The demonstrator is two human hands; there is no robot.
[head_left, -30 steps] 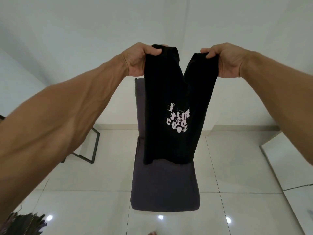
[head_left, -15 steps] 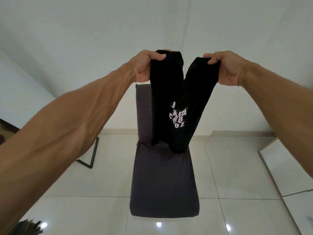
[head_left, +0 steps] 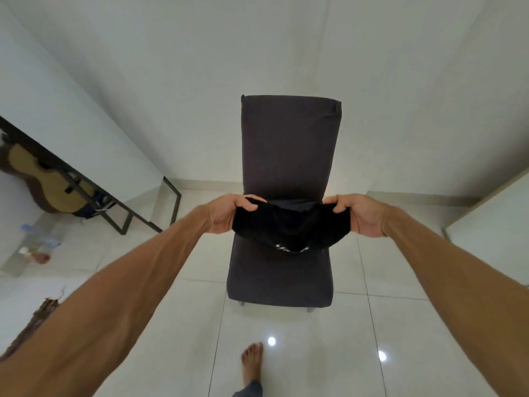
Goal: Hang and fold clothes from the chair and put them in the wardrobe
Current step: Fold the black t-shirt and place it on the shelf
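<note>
Fingers [head_left: 246,202] of the left hand [head_left: 226,216] curl over one end of the black garment [head_left: 289,227], thumb underneath, pinching the cloth. Those of the right hand [head_left: 365,216] pinch the opposite end in the same way. Between the two sets of fingers the garment hangs as a short, thick, sagging band, apparently doubled over on itself, with a scrap of white print [head_left: 292,248] showing at its lowest edge. Just below the fingers lies the seat of the dark chair [head_left: 289,144], and its upright back rises beyond them. Whether the bottom of the sag touches the seat or hangs just clear of it, I cannot tell.

The step in hand reads as folding: the garment looks reduced to a compact bundle, held over the seat as though that were the folding surface. No other clothes show on the chair, so this may be the last piece there, though anything behind the back is hidden.

The next move, as I judge it, calls for finishing the fold. That means either settling the band flat on the seat below the fingers or bringing the two pinched ends together, while keeping both grips firm so the loose layers do not slide apart. After that the bundle has to go to the wardrobe, which I cannot identify in view, so a turn away from the chair seems likely.
</note>
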